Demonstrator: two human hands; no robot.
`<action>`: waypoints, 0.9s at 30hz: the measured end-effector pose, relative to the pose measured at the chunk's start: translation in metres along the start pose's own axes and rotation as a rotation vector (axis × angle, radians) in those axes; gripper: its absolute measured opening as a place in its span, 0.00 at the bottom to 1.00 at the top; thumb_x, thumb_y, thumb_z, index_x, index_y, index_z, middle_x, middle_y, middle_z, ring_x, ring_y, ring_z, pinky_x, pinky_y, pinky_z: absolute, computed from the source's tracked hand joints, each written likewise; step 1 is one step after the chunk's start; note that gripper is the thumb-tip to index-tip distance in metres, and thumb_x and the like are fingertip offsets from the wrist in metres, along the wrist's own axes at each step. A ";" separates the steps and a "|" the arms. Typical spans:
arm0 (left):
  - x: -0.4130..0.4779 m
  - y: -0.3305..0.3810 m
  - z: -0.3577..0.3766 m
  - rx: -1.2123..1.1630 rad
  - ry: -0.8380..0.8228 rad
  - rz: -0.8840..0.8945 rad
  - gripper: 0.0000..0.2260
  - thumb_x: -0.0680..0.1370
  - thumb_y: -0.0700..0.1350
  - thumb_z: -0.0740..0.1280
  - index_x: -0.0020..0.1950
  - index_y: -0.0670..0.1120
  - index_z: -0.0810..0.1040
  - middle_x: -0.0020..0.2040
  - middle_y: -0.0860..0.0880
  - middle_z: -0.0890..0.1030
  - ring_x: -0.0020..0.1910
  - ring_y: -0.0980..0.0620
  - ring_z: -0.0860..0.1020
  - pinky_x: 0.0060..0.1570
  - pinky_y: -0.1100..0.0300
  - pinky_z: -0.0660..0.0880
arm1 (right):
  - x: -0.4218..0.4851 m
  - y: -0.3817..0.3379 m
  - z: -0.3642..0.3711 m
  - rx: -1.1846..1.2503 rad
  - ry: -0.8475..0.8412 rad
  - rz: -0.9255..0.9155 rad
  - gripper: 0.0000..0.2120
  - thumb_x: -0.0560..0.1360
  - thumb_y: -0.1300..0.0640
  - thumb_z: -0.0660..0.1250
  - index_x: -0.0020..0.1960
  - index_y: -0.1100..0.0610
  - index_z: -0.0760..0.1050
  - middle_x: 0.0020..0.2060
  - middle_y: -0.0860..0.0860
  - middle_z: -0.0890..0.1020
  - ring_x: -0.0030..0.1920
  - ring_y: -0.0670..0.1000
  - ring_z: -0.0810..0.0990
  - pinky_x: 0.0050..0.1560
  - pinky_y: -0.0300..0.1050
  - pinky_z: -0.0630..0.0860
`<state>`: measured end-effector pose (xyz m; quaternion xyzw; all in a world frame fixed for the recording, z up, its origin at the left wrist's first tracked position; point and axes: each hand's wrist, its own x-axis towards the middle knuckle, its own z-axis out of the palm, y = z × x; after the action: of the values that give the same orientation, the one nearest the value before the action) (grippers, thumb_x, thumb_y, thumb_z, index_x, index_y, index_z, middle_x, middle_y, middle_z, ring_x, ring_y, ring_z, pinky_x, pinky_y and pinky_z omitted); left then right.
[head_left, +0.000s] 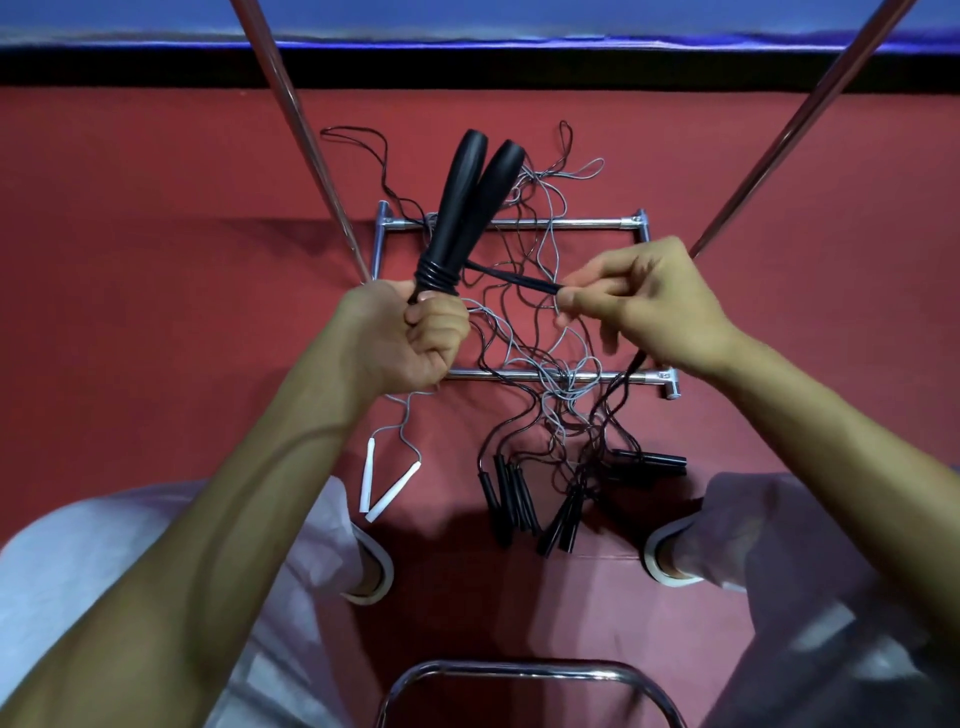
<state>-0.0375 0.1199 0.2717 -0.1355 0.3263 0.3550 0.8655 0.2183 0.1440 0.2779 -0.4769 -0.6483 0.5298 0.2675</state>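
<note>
Head view. I read the left hand (415, 338) at centre left of the frame, fingers curled tight round the lower ends of two black jump-rope handles (467, 197), which point toward the top of the frame. The black cord (436, 275) is coiled round the handles just above the fist. The right hand (649, 306), centre right, pinches the cord's free run between thumb and fingers. Below both hands, tangled ropes (545, 332) lie over a chrome rack (587, 224) on the red floor (156, 260). White handles (387, 491) lie at lower left.
</note>
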 end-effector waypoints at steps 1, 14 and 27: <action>0.001 0.000 0.000 -0.003 -0.007 -0.006 0.21 0.84 0.46 0.48 0.32 0.46 0.64 0.24 0.51 0.61 0.18 0.53 0.58 0.16 0.60 0.55 | 0.001 0.000 -0.002 0.010 -0.019 0.019 0.02 0.78 0.64 0.71 0.48 0.63 0.83 0.38 0.57 0.87 0.25 0.50 0.79 0.26 0.37 0.72; 0.003 0.003 -0.006 -0.035 0.072 0.022 0.14 0.79 0.38 0.51 0.33 0.46 0.63 0.25 0.52 0.60 0.18 0.54 0.57 0.19 0.63 0.53 | 0.008 0.012 0.006 0.136 -0.052 0.191 0.07 0.79 0.67 0.68 0.54 0.61 0.84 0.31 0.52 0.78 0.24 0.43 0.65 0.23 0.35 0.61; 0.014 0.006 -0.014 -0.045 0.124 0.066 0.13 0.75 0.37 0.53 0.31 0.46 0.63 0.25 0.52 0.61 0.17 0.53 0.59 0.18 0.63 0.52 | 0.005 0.017 0.025 0.532 -0.194 0.490 0.07 0.81 0.62 0.66 0.54 0.64 0.81 0.44 0.56 0.88 0.30 0.50 0.85 0.27 0.37 0.80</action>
<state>-0.0407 0.1250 0.2518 -0.1660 0.3755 0.3814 0.8282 0.2005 0.1372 0.2540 -0.4792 -0.3770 0.7708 0.1847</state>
